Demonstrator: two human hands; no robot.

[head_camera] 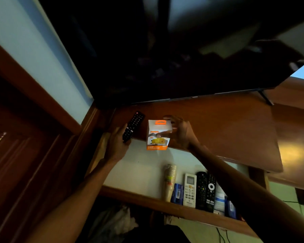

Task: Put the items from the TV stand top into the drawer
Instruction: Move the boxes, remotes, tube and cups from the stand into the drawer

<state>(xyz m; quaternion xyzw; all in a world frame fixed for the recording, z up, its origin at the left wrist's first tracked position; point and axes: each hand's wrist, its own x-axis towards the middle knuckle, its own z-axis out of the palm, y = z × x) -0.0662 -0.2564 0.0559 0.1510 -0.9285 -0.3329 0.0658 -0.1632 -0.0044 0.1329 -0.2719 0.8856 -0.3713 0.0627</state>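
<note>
Head view: left hand [117, 144] grips one black remote [133, 126], right hand [180, 133] grips one box [158, 135], both above the open drawer [140, 172]. Inside the drawer: three remotes [189, 190].

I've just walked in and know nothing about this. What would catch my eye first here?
Brightest is the white and orange box, held in the right hand at the front edge of the wooden TV stand top. Beside it, the left hand grips a black remote. Below, the open drawer already holds a row of remotes, among them a white remote.
</note>
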